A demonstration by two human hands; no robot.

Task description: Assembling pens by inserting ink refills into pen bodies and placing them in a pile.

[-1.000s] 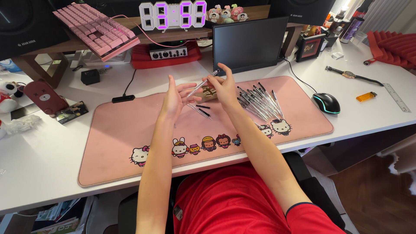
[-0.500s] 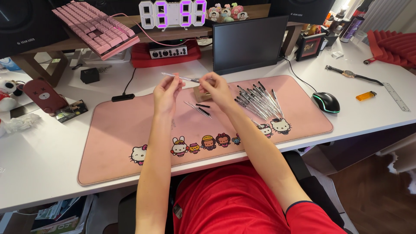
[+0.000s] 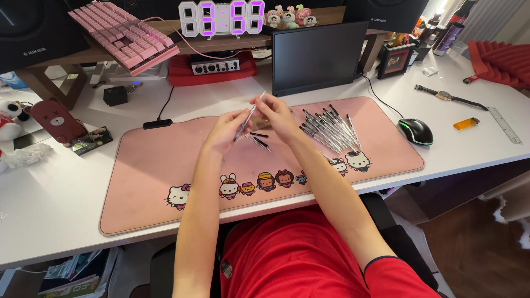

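Above the pink desk mat [image 3: 165,165], left hand [image 3: 223,132] and right hand [image 3: 276,116] both pinch one clear, slim pen [image 3: 248,117], tilted, held off the mat. Two or three loose black parts [image 3: 258,138] lie beneath. Right: a fanned pile of pens [image 3: 331,129], count unclear; one mouse [image 3: 415,131].

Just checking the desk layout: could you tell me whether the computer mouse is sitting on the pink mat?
No, the mouse rests on the white desk just off the right edge of the pink mat.
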